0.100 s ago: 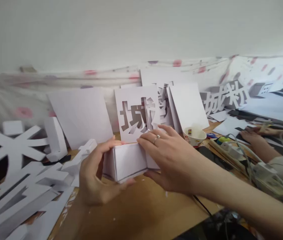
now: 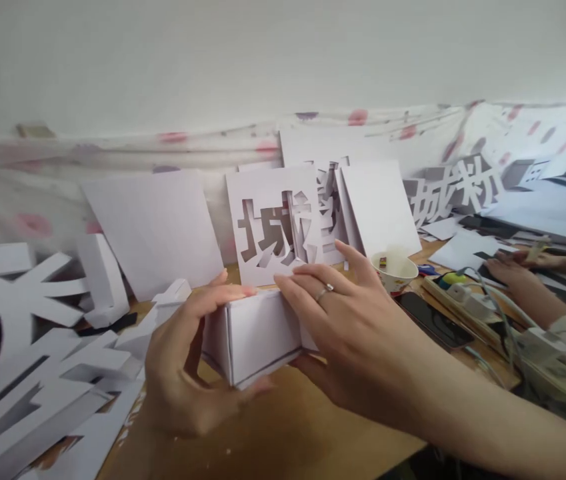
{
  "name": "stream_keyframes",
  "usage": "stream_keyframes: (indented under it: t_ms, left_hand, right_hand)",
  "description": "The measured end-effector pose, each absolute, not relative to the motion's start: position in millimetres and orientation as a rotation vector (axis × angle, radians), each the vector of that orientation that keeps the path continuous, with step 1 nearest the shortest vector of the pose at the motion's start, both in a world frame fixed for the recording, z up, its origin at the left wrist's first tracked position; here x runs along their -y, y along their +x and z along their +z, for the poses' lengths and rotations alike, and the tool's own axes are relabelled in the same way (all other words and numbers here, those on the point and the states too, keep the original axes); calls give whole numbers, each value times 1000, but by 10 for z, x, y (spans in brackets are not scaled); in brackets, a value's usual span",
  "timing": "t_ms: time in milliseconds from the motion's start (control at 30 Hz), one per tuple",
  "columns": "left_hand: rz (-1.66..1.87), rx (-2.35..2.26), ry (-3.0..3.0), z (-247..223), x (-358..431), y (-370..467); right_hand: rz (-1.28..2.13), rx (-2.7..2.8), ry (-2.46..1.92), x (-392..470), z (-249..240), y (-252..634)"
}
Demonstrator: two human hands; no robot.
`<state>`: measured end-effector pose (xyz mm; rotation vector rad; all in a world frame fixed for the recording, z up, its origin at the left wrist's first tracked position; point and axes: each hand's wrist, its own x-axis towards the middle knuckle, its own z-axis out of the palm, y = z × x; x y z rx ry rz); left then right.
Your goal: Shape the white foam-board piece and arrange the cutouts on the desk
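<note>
Wooden table [image 2: 283, 433] is littered with finished white cut-out characters [image 2: 17, 313]. I have a white paper box piece [image 2: 255, 333] up above it, walls folded, seams look unfinished. Left hand [image 2: 183, 373] grips its near corner; right hand [image 2: 357, 333] presses the top.

Both hands are holding a white paper box [image 2: 257, 337] above the wooden table [image 2: 283, 433]: the left hand [image 2: 187, 373] is gripping its near left corner, and the right hand [image 2: 357, 333], wearing a ring [image 2: 326, 291], is pressing its top. A cut-out sheet [image 2: 273, 223] is leaning behind; a paper bowl [image 2: 397, 272] and phone [image 2: 433, 320] are lying to the right
</note>
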<state>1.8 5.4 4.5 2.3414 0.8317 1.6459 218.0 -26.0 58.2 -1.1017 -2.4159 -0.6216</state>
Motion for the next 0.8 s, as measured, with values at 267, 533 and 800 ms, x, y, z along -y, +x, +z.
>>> stream_keyframes:
  t_ms: [267, 533, 800]
  left_hand:
    - [1483, -802, 2653, 233, -257, 59]
    - [1614, -879, 2739, 179, -510, 157]
    - [1639, -904, 2729, 90, -686, 96]
  right_hand:
    - [-456, 2130, -1114, 5, 338, 2155]
    - [-499, 2110, -1198, -168, 295, 2032]
    - [-473, 2137, -1188, -365, 187, 2005]
